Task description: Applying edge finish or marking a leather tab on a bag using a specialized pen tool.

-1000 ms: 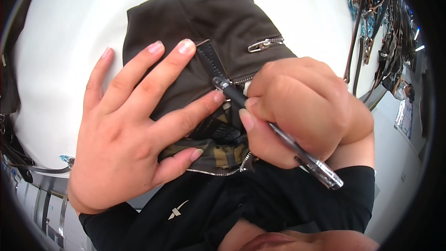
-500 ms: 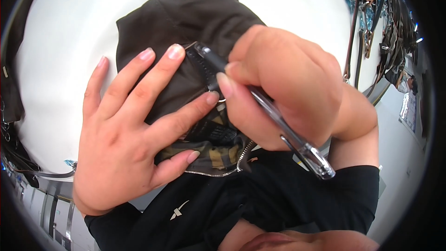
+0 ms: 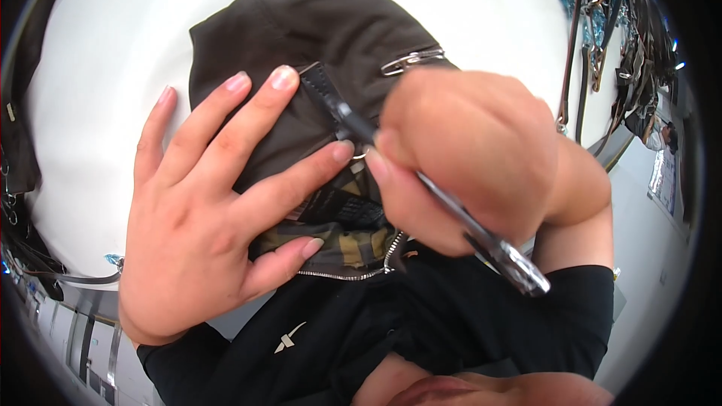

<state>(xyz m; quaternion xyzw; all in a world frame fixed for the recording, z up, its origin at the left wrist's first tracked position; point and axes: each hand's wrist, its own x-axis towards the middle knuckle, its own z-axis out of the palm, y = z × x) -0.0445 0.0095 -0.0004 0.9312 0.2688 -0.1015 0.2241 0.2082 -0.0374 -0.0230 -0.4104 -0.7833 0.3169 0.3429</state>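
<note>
One blk pen (image 3: pixel 489 239): pinched by R hand (image 3: pixel 474 158) fingers, front end over a blk tab (image 3: pixel 316 84) beside L hand (image 3: pixel 199 210) fingers, which lie spread, gripping nothing, on a dk-brown zippered fabric pc (image 3: pixel 301 30) running out past them. Beyond the fingers: white bench (image 3: pixel 90 105), straps (image 3: pixel 590 7) far R.

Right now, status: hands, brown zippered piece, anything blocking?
Left hand spread over brown zippered piece. Right hand gripping pen, front end over black stitched strip. Right hand hides part of the piece from view.
</note>
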